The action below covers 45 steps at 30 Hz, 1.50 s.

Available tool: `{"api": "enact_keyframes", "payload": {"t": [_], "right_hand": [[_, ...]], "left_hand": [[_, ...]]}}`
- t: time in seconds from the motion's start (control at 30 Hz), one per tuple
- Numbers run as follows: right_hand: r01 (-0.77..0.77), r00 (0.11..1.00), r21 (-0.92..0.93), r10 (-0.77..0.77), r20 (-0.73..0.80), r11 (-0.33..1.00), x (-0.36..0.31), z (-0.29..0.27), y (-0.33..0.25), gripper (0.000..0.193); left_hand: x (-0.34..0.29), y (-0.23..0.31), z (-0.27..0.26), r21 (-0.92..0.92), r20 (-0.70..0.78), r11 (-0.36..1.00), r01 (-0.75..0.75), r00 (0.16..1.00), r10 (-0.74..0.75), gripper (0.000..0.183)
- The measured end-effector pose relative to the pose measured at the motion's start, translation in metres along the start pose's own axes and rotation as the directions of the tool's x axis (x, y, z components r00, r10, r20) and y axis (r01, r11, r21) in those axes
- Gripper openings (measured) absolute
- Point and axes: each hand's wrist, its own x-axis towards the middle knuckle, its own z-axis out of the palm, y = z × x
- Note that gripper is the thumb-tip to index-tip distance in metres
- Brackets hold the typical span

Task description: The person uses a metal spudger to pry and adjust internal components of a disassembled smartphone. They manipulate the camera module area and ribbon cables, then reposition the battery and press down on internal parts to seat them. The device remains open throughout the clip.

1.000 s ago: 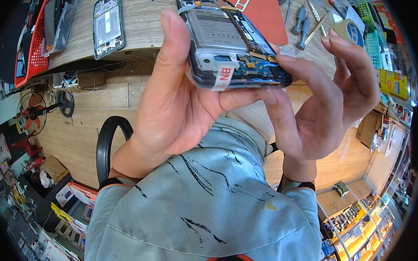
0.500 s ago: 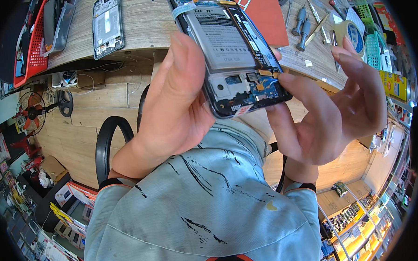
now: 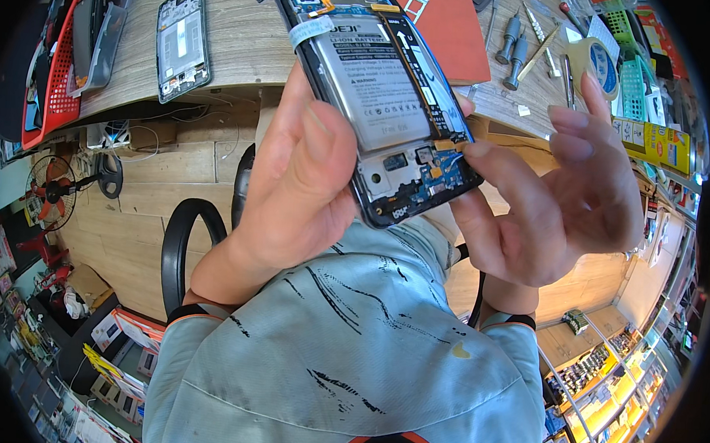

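Observation:
An opened smartphone (image 3: 381, 84) hangs tilted above the desk's near edge, its inside turned up towards me. A silver battery fills its middle, with a dark ribbon cable along the right side and a small circuit board at the bottom end. Pale tape wraps the left edge near the top. My left hand (image 3: 289, 191) grips the phone from its left side, some fingers hidden behind it. At the lower right edge, my right hand (image 3: 546, 206) pinches the phone between thumb and index finger, the fingertip beside a gold connector. Its other fingers are raised and bent.
On the desk (image 3: 244, 38) lie a detached phone frame (image 3: 184, 44), an orange-red mat (image 3: 450, 36), screwdrivers (image 3: 514, 54) and a tape roll (image 3: 598, 64). A red basket (image 3: 55, 94) stands left, green baskets (image 3: 634, 83) right. A chair armrest (image 3: 176, 245) curves beside my left forearm.
The phone's bottom end has dropped closer to me and tilted. My right hand has shifted slightly left along with it, its pinch kept. The left thumb sits a little lower.

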Motion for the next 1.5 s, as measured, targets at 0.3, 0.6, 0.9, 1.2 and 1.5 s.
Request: {"api": "enact_keyframes", "payload": {"t": [0.3,0.6,0.9,1.2,1.5], "right_hand": [[-0.052,0.993,-0.162,0.034,-0.115,0.985,-0.005,0.014,-0.016,0.011],[-0.058,0.986,-0.336,0.003,-0.164,0.940,-0.013,0.029,-0.026,0.018],[-0.074,0.975,-0.328,0.000,-0.221,0.942,-0.018,0.037,-0.028,0.010],[-0.069,0.969,-0.337,-0.017,-0.246,0.939,-0.020,0.042,-0.026,0.012],[-0.055,0.976,-0.373,-0.029,-0.218,0.926,-0.024,0.041,-0.028,0.013]], "left_hand": [[-0.001,0.001,-0.001,0.108,-0.008,0.994,0.016,1.000,-0.015,0.101],[0.010,0.018,0.010,0.183,-0.107,0.977,0.109,0.990,-0.090,0.060],[0.012,0.016,0.018,0.214,-0.187,0.972,0.094,0.981,-0.054,0.059],[0.012,0.008,0.010,0.224,-0.162,0.974,0.042,0.987,-0.006,0.059],[0.009,0.009,0.016,0.280,-0.204,0.959,0.041,0.979,0.017,0.062]]}}
